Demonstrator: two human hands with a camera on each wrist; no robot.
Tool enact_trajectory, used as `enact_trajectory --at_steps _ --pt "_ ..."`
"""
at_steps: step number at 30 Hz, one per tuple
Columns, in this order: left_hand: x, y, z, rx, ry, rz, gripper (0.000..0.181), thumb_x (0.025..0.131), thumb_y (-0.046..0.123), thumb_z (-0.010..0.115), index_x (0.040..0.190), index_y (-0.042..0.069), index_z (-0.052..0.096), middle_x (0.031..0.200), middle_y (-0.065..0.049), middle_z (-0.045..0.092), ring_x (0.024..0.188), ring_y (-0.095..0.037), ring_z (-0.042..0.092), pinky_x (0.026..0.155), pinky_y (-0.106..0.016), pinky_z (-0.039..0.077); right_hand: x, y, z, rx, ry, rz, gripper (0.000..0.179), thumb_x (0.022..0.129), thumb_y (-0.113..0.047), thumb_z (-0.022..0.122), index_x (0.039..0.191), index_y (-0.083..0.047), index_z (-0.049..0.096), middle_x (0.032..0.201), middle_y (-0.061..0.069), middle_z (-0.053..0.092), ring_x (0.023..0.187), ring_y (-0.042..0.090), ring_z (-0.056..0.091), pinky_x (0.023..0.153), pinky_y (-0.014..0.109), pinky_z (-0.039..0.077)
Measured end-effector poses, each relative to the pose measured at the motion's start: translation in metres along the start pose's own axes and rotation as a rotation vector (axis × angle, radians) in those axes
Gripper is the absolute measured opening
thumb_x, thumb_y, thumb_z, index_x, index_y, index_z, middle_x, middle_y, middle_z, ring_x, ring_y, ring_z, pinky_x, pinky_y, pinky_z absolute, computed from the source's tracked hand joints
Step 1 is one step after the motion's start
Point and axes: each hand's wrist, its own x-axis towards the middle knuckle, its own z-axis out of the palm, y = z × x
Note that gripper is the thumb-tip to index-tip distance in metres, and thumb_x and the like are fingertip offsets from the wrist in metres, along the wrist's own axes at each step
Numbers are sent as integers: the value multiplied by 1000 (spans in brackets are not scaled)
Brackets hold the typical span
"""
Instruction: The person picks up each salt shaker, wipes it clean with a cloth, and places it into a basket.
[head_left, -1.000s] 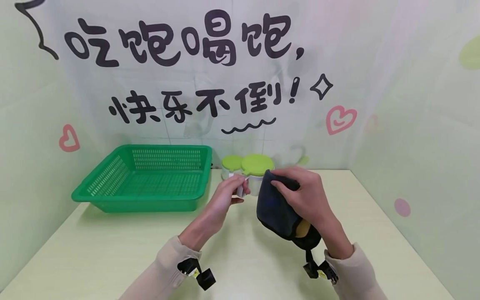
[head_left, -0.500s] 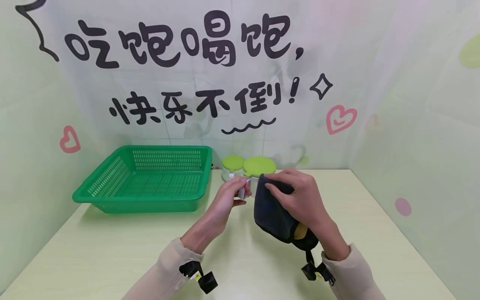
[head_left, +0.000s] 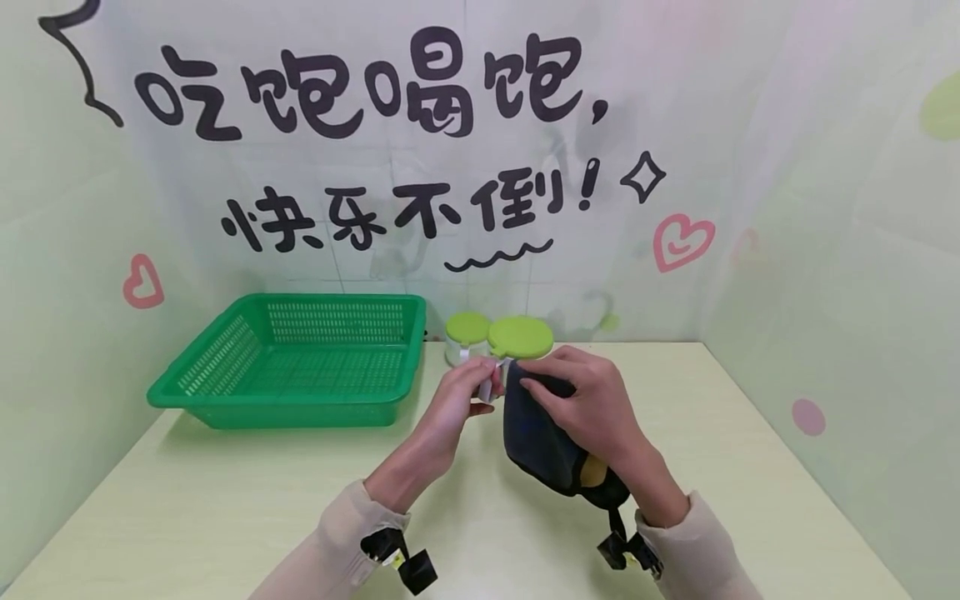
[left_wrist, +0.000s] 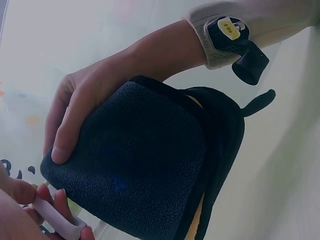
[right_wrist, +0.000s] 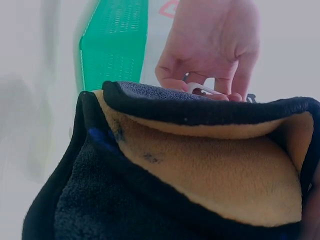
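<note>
With curled fingers my left hand (head_left: 453, 400) grips the white handle (left_wrist: 56, 219) of a jar whose larger green lid (head_left: 521, 336) shows just beyond the fingers. The jar's body is mostly hidden behind the hands and the cloth. My right hand (head_left: 588, 398) pinches the top of a folded dark navy cleaning cloth (head_left: 536, 437), which hangs down on the jar's near right side. Its tan inner side (right_wrist: 215, 172) shows between the folds in the right wrist view. In the left wrist view, the cloth's lower corner lies right beside the left fingers.
A smaller green-lidded jar (head_left: 467, 332) stands at the back of the pale table (head_left: 480, 533), left of the larger lid. Farther left sits a green plastic basket (head_left: 300, 415) with slotted walls. A printed wall sheet (head_left: 600, 275) closes off the back.
My right hand has moved left and slightly down with the cloth, bringing it closer to the left hand and over the jar's body. The left hand keeps its grip on the handle.
</note>
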Motion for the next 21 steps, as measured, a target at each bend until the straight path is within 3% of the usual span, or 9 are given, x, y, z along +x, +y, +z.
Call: enact_trajectory --at_steps 13,21 --pt "-4 2 -1 -18 4 5 28 110 22 39 91 9 56 88 -1 52 93 -23 52 88 -38 45 -3 -1 9 -73 -39 -6 24 84 -15 86 107 -15 82 96 3 78 83 15 74 71 33 59" --pt "-5 3 -2 -22 6 4 29 110 24 40 90 9 56 87 0 53 91 -18 53 89 -38 45 -5 -3 13 -103 -63 -12 20 83 -16 87 103 -15 83 92 1 77 73 11 69 63 26 54"
